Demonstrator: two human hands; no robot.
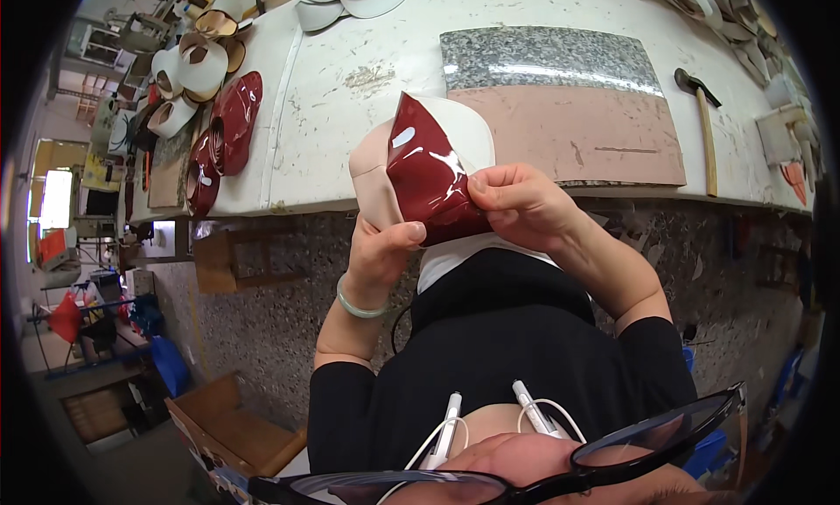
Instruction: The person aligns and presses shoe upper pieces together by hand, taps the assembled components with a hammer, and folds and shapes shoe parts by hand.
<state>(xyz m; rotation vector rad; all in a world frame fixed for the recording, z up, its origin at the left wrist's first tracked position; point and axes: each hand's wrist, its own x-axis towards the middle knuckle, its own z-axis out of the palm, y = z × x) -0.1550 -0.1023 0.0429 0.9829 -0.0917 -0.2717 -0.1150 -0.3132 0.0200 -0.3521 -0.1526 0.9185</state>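
Between my two hands is a shoe upper (pixel 426 168) of glossy dark red patent leather with a pale beige lining, its pointed end toward the table. My left hand (pixel 378 247) grips its left lower edge, thumb on top of the lining side and fingers hidden beneath. On the other side my right hand (pixel 516 203) pinches the red edge between thumb and fingers. Behind the upper shows a rounded white piece (pixel 477 130); whether it is joined to the upper I cannot tell.
A grey speckled stone slab (pixel 551 54) with a pinkish board (pixel 577 137) lies beyond my right hand. Farther right is a hammer (pixel 707 129). Red uppers (pixel 234 124) and white rolled pieces (pixel 201 66) sit at the left. A wooden stool (pixel 241 260) stands below the table (pixel 324 129).
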